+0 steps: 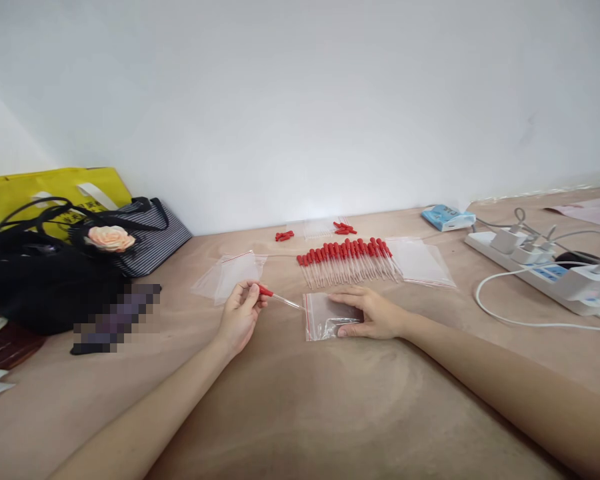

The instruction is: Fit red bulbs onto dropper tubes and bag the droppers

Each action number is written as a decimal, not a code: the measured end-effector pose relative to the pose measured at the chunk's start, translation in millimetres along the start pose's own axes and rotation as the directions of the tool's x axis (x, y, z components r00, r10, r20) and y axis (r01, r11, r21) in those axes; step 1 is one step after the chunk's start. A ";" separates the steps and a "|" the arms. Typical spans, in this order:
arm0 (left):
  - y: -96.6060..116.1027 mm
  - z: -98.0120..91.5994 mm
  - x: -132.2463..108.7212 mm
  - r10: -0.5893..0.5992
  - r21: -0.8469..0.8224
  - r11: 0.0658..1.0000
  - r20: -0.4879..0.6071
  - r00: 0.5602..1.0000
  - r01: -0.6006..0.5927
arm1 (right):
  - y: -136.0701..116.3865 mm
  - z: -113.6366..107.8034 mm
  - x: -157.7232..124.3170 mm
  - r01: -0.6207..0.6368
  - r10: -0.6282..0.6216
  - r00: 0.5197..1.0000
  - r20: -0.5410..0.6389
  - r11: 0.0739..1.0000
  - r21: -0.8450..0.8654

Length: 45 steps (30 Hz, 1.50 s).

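Head view: one dropper (280, 299) is pinched by its red bulb between the thumb and curled fingers of the left hand (241, 313). Its body is a slim, see-through tube tapering to a fine end, tilted slightly downward to the right. That end sits right by the red-striped edge of one small clear bag (323, 323), the landmark for what follows; whether it has gone inside cannot be told. On the bag's right part rests the right hand (370, 313), half open, thumb and fingers spread apart over the plastic, pressing it against the tabletop (300, 407).

Just behind the bag lies one row of droppers (347, 257), red bulbs pointing away, too tightly overlapped to count. Farther behind it are two little piles of red bulbs (284, 236), several in each. Two stacks of clear bags flank it: a left stack (233, 277) and a right stack (423, 261), both fanned. Well to the bag's right are one blue packet (443, 217) and one white power strip (550, 275); well to its left, one striped bag (155, 243) and one yellow bag (80, 183).
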<state>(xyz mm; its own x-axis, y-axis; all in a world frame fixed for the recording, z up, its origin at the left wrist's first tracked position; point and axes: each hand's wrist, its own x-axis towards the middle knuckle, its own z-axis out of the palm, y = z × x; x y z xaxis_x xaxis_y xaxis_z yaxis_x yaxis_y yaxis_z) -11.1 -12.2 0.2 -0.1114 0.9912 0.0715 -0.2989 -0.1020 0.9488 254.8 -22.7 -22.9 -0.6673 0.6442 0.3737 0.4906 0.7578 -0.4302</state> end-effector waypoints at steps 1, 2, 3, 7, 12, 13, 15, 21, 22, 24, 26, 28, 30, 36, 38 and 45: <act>0.8 0.1 0.1 0.007 -0.006 1.000 -0.012 1.000 -0.007 | -0.2 -0.1 0.0 0.001 -0.001 1.000 0.000 1.000 0.001; 1.6 0.1 0.4 0.014 -0.011 1.000 -0.027 1.000 -0.015 | -0.3 -0.2 0.1 0.001 -0.001 1.000 0.001 1.000 0.003; 2.2 0.0 0.6 0.017 -0.014 1.000 -0.038 0.999 -0.017 | -0.4 -0.2 0.1 0.002 -0.002 1.000 0.001 1.000 0.006; 2.2 1.4 -1.7 -0.016 0.000 1.000 -0.004 1.000 0.016 | -0.1 0.0 0.1 0.005 -0.005 1.000 0.000 1.000 0.010; -2.9 6.3 -13.3 -0.093 0.097 0.992 0.173 0.981 0.077 | 0.5 0.0 0.2 0.011 -0.011 1.000 0.008 1.000 0.006; -4.0 7.1 -15.5 -0.123 0.149 0.985 0.224 0.967 0.091 | 0.7 -0.1 0.3 0.016 -0.016 1.000 0.006 1.000 0.008; -5.5 8.5 -18.5 -0.171 0.292 0.954 0.324 0.930 0.074 | 1.2 -0.2 0.6 0.026 -0.026 1.000 0.000 1.000 0.011; -6.0 16.1 -17.4 -0.157 0.484 0.856 0.576 0.802 -0.180 | -0.2 2.5 6.8 0.046 -0.046 0.999 0.009 0.999 -0.002; -6.0 17.7 -17.0 -0.153 0.485 0.850 0.602 0.784 -0.207 | -1.2 3.4 8.5 0.049 -0.049 0.999 0.011 0.999 -0.004; -6.5 20.4 -16.9 -0.138 0.491 0.831 0.636 0.759 -0.260 | -3.1 5.1 11.5 0.055 -0.055 0.998 0.014 0.998 -0.006; -7.4 21.8 -17.8 -0.124 0.504 0.807 0.654 0.746 -0.307 | -4.3 5.8 12.6 0.048 -0.048 0.999 0.012 0.999 -0.009; -8.4 21.8 -18.8 -0.126 0.528 0.782 0.654 0.746 -0.331 | -3.8 4.6 10.6 0.022 -0.022 1.000 0.012 1.000 -0.009; -9.1 21.0 -19.1 -0.135 0.551 0.769 0.638 0.758 -0.326 | -1.3 1.1 5.4 -0.013 0.013 1.000 0.017 1.000 -0.007; -12.0 22.5 -15.9 -0.163 0.566 0.787 0.574 0.802 -0.245 | 9.6 -11.2 -12.5 -0.105 0.105 0.994 0.015 0.994 0.029; -14.9 25.7 -15.4 -0.128 0.583 0.773 0.530 0.838 -0.251 | 11.1 -11.5 -13.2 -0.113 0.112 0.994 0.015 0.993 0.040; -12.3 27.6 -5.4 -0.053 0.590 0.761 0.469 0.881 -0.269 | 8.4 -9.0 -9.1 -0.117 0.117 0.993 0.012 0.992 0.038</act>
<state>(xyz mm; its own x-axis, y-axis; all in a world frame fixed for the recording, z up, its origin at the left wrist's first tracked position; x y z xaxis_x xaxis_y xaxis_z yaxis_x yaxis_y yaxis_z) 19.3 -14.0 -3.4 0.3625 0.9186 0.1572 0.3617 -0.2941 0.8847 270.0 -21.3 -22.6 -0.6122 0.7271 0.3107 0.5437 0.6724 -0.5023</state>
